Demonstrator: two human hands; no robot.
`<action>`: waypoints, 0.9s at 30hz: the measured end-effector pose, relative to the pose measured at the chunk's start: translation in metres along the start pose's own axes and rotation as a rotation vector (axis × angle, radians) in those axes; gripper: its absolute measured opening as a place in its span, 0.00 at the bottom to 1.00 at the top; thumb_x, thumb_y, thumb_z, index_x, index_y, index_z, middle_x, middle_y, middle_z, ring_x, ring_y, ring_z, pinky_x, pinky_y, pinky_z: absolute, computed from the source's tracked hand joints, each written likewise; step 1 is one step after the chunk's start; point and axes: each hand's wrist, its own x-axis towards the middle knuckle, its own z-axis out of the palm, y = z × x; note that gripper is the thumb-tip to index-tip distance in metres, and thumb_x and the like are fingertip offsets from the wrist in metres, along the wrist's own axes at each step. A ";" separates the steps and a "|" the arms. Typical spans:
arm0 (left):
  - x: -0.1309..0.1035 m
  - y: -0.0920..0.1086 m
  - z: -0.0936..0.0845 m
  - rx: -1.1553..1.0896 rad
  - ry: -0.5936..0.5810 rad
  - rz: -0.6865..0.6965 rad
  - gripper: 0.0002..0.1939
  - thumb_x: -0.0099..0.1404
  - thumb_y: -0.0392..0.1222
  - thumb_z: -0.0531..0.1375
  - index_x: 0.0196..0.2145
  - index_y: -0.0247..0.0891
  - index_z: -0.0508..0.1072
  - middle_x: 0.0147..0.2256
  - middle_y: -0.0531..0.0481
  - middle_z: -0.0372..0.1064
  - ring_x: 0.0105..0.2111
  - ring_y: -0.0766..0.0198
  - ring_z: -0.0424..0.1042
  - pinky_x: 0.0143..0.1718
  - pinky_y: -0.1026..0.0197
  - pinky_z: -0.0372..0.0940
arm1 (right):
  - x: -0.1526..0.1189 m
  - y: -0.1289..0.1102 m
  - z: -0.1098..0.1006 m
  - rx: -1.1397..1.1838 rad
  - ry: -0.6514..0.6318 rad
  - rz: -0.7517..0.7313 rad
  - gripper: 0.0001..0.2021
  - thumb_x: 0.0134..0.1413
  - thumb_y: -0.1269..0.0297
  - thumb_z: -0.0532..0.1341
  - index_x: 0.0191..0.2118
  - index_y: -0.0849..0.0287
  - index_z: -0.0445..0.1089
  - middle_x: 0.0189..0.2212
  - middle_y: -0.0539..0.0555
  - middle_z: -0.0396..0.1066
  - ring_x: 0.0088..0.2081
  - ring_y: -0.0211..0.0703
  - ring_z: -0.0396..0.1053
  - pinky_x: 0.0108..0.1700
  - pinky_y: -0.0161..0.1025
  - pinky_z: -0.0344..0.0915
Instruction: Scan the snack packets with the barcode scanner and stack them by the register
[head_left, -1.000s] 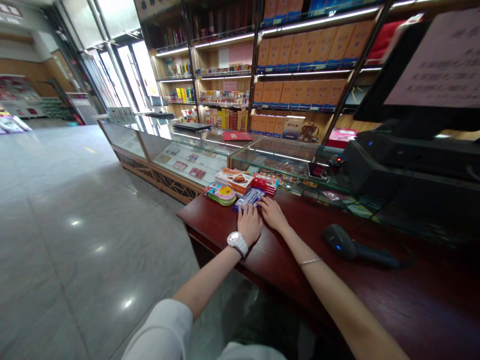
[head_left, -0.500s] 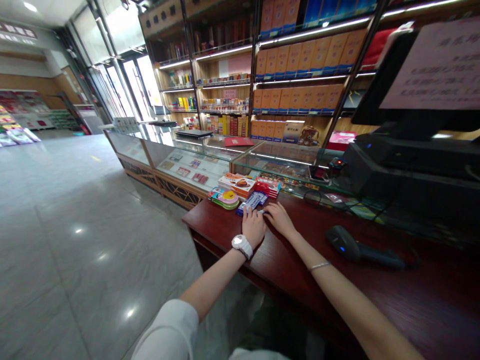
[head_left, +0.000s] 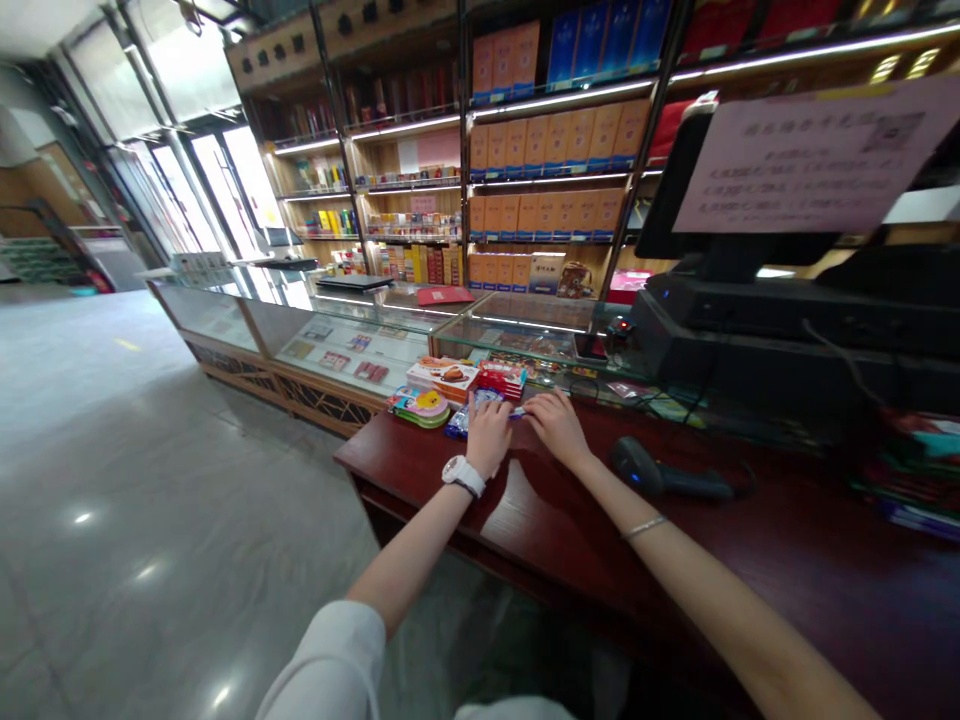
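On a clock centred on the left hand (head_left: pixel 489 437), pads (head_left: pixel 421 408) lie at ten o'clock on the desk (head_left: pixel 405 455), with a box (head_left: pixel 442 376) at eleven. A blue packet (head_left: pixel 460 420) lies nearer, also about eleven, partly covered by the left fingers; whether they grasp anything I cannot tell. Red packs (head_left: pixel 504 378) sit past twelve. A small packet (head_left: pixel 517 412) shows in the gap between one and two, its right end seemingly pinched by the right hand (head_left: pixel 559 430), at three. I'd hold it lightly by its ends, keep it low, and move it slowly so the blue packet isn't dragged along. The scanner (head_left: pixel 667 475) rests past three, apart from both hands.
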 end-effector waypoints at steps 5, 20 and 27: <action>0.024 0.023 -0.008 -0.060 0.061 0.082 0.14 0.64 0.33 0.55 0.46 0.43 0.69 0.45 0.49 0.72 0.50 0.57 0.67 0.69 0.42 0.38 | -0.002 0.010 -0.037 -0.087 0.091 0.054 0.13 0.65 0.64 0.53 0.44 0.55 0.75 0.44 0.55 0.76 0.52 0.50 0.68 0.68 0.59 0.44; 0.047 0.121 0.029 -0.296 0.113 0.359 0.14 0.64 0.31 0.54 0.45 0.44 0.71 0.46 0.51 0.74 0.51 0.59 0.68 0.69 0.41 0.40 | -0.086 0.066 -0.108 -0.285 0.312 0.179 0.12 0.66 0.62 0.53 0.44 0.54 0.75 0.43 0.54 0.76 0.48 0.47 0.69 0.67 0.57 0.50; 0.068 0.147 0.054 -0.425 0.213 0.442 0.11 0.66 0.34 0.56 0.45 0.44 0.71 0.45 0.51 0.75 0.50 0.58 0.70 0.69 0.41 0.40 | -0.106 0.094 -0.112 -0.331 0.468 0.222 0.10 0.66 0.61 0.55 0.43 0.53 0.75 0.42 0.54 0.77 0.46 0.46 0.72 0.65 0.58 0.54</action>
